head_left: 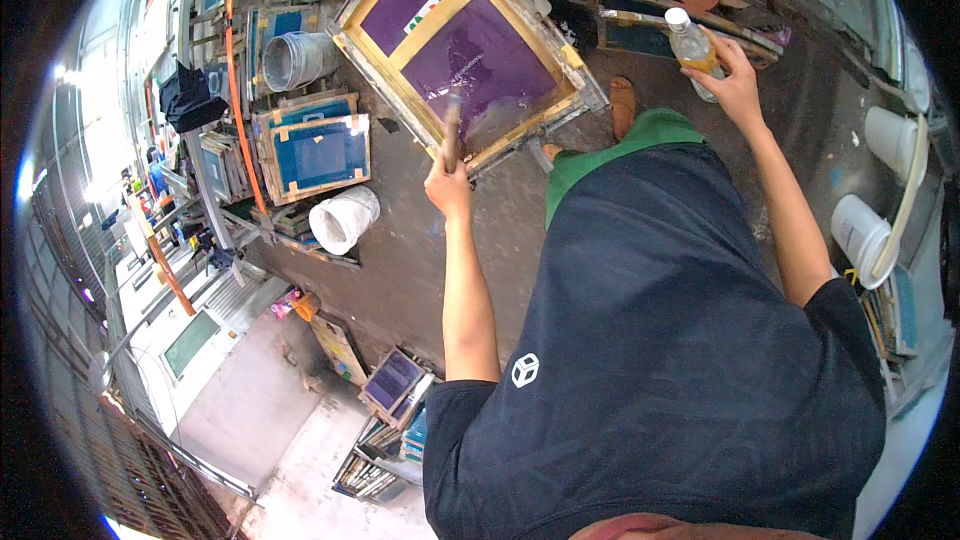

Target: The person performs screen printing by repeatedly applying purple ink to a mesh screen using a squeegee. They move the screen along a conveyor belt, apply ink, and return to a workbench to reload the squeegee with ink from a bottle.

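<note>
Floor (pixel 412 190) lies beneath the purple screen (pixel 515 60). Left hand (pixel 447 187) grips a wooden-handled tool (pixel 453 130) over it, right hand (pixel 735 88) a bottle (pixel 688 40); even strokes seem best.

A screen-printing workshop, by every sign: a big, tape-edged purple mesh screen (pixel 515 58) up front, blue screens (pixel 322 153) stacked nearby, a smaller purple screen (pixel 393 380) lower left, and plastic buckets (pixel 345 221) on the brown floor (pixel 410 275)!
</note>
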